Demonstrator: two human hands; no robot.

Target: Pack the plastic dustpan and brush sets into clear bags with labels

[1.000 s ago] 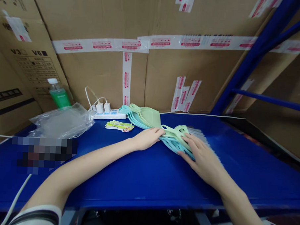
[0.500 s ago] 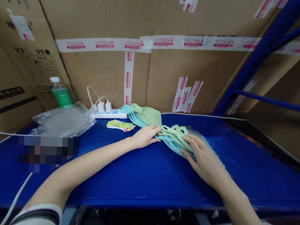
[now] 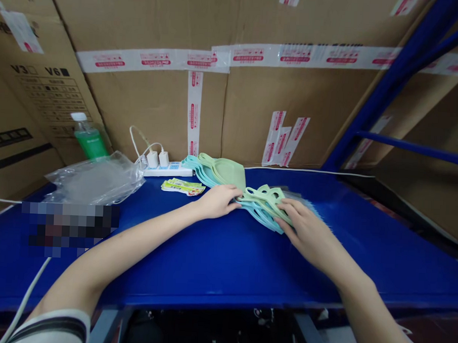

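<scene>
A stack of small dustpans (image 3: pixel 231 171), green over light blue, lies near the back of the table with handles toward the left. Nearer to me and to the right is a bunch of small hand brushes (image 3: pixel 263 198), also green and light blue, with looped handles and pale blue bristles partly behind my right hand. My left hand (image 3: pixel 220 200) pinches the left ends of the brush handles, just below the dustpans' edge. With fingers and thumb closed around the brushes, my right hand (image 3: pixel 310 233) grips their right part. How many brushes each hand holds is hidden.
The blue table (image 3: pixel 209 272) backs onto cardboard boxes (image 3: pixel 247 106). A power strip (image 3: pixel 172 169) with plugs, green-yellow packets (image 3: pixel 183 186), a clear plastic bag (image 3: pixel 95 178) and a green bottle (image 3: pixel 89 137) stand to the left. A blue metal frame (image 3: pixel 368 112) rises at right.
The view has shifted slightly, so the background sits a little higher. Both hands keep their hold on the brushes, with hardly any movement over the table.
</scene>
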